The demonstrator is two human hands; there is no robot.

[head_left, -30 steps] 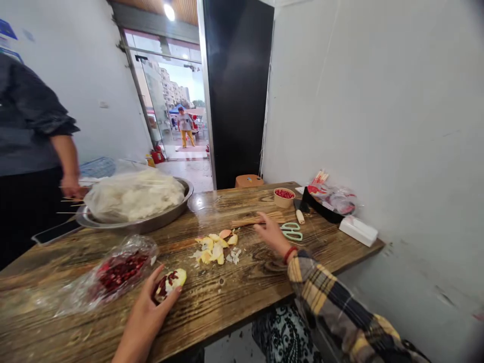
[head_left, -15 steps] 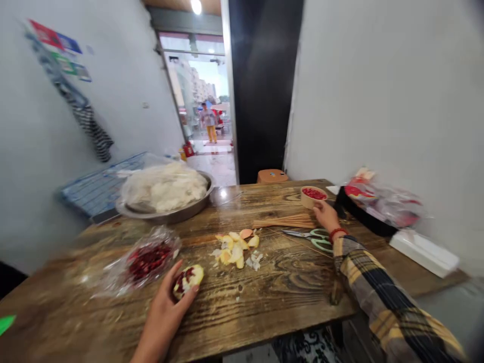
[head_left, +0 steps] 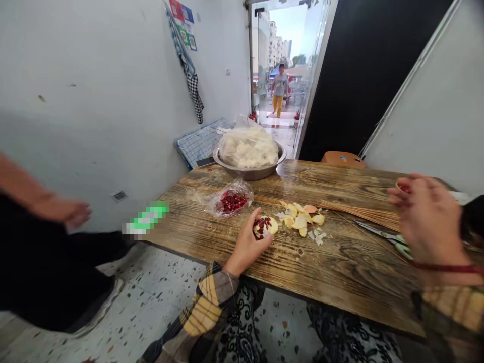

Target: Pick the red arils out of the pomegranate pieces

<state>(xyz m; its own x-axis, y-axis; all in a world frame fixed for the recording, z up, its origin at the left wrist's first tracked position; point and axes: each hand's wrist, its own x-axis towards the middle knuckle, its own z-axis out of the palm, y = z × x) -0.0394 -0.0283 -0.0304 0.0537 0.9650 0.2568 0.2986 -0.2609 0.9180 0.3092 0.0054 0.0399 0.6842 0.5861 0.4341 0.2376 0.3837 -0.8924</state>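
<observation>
A partly peeled pomegranate (head_left: 265,228) with red seeds showing is held in my left hand (head_left: 247,244), fingers curled round it just above the table. My right hand (head_left: 431,222) is raised at the right and smeared by motion, so its fingers do not show clearly. Behind it, a paper bowl of red seeds (head_left: 404,187) is mostly hidden. Pale yellow peel pieces (head_left: 300,218) lie right of the pomegranate. Farther left, loose pomegranate seeds (head_left: 231,200) rest on a clear plastic bag (head_left: 215,204).
Thin wooden skewers (head_left: 363,214) and green-handled scissors (head_left: 378,233) lie near my right hand. A metal basin (head_left: 251,174) with a bagged white mass stands at the back. At far left is a person in black trousers (head_left: 56,272); another person (head_left: 280,91) is outside the doorway.
My view has swung left, and a person has come in at the left edge. My right hand has lifted off the paper bowl and come nearer. My left hand still holds the pomegranate.
</observation>
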